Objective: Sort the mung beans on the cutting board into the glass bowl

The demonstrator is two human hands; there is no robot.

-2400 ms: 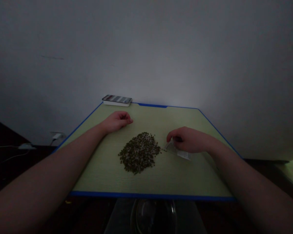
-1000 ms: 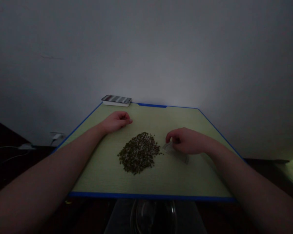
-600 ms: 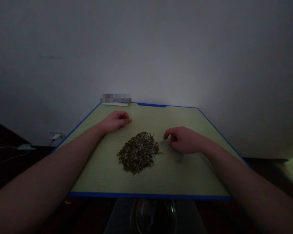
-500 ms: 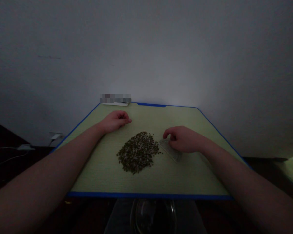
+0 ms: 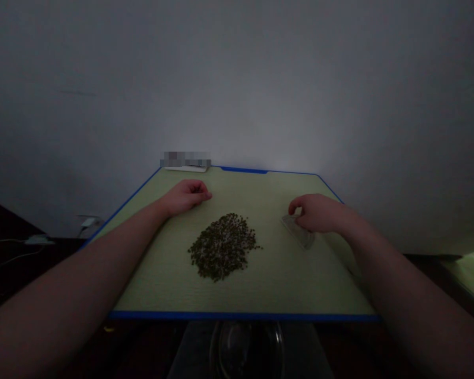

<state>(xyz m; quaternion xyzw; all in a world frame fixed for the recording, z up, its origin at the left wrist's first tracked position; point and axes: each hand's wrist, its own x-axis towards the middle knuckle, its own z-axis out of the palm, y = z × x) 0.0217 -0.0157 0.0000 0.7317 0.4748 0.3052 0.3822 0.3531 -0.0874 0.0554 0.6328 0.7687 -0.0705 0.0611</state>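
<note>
My right hand pinches a clear half-round protractor by its far side, right of the heap and apart from it. A spread heap of small greenish-brown beans or grains lies mid-table, with a few pieces scattered at its edges. My left hand rests on the table up and left of the heap, its fingers curled in with nothing visible in them. The dim light hides the grains' exact kind.
The pale yellow-green table has a blue rim and stands against a grey wall. A white-edged, blurred object lies at the far left corner. Below the near edge is a round glass vessel. White cables and plugs are at the left.
My right hand and the protractor have moved right and slightly away from me, farther from the heap. My left hand and the heap have stayed put.
</note>
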